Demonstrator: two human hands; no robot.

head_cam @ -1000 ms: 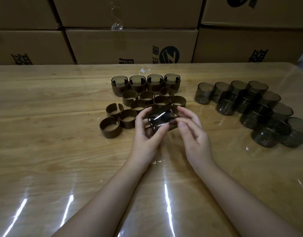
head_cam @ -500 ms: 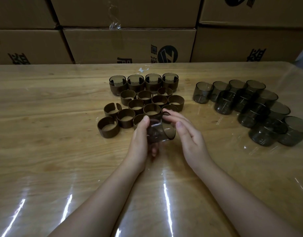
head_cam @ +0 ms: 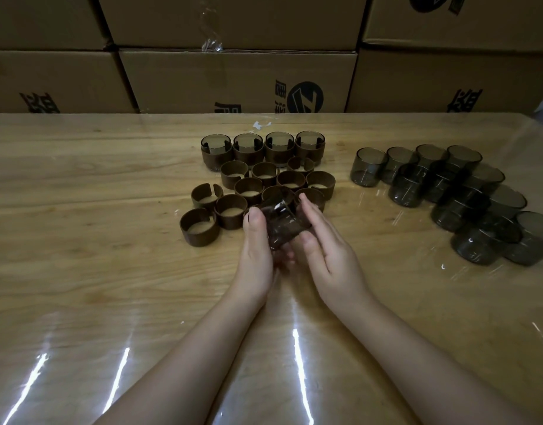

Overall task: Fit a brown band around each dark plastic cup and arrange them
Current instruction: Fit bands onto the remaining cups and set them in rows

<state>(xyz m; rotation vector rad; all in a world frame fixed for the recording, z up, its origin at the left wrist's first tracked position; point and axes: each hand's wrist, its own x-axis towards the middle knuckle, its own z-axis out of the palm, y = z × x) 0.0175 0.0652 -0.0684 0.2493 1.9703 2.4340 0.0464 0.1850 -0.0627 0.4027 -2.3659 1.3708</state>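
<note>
The dark cup (head_cam: 284,223) is held just above the desk (head_cam: 80,271), near its middle, tilted so that its rim leans away from the person, and a bright glint shows on its see-through wall. The left hand (head_cam: 258,250) has its grip clamped on the cup: the thumb lies up the cup's left side and the fingers curl underneath it. The right hand (head_cam: 328,250) has its grip apart, with straight fingers laid flat along the cup's right side and the thumb tip touching the near edge. Just beyond and to the left of the hands lie the loose brown bands (head_cam: 199,237), split rings standing on edge in a tight cluster, several touching one another and the nearest partly hidden behind the left thumb. Behind the cluster stands a straight row of four banded cups (head_cam: 248,154), upright and side by side. Well apart to the right sit the bare dark cups (head_cam: 368,168), packed in a loose curving group. A clear film (head_cam: 297,357) covers the wooden desk and throws white streaks of glare near the forearms. A small scrap of tape (head_cam: 258,125) lies beyond the banded row. Cardboard boxes (head_cam: 233,78) with dark printing are stacked along the far edge.
</note>
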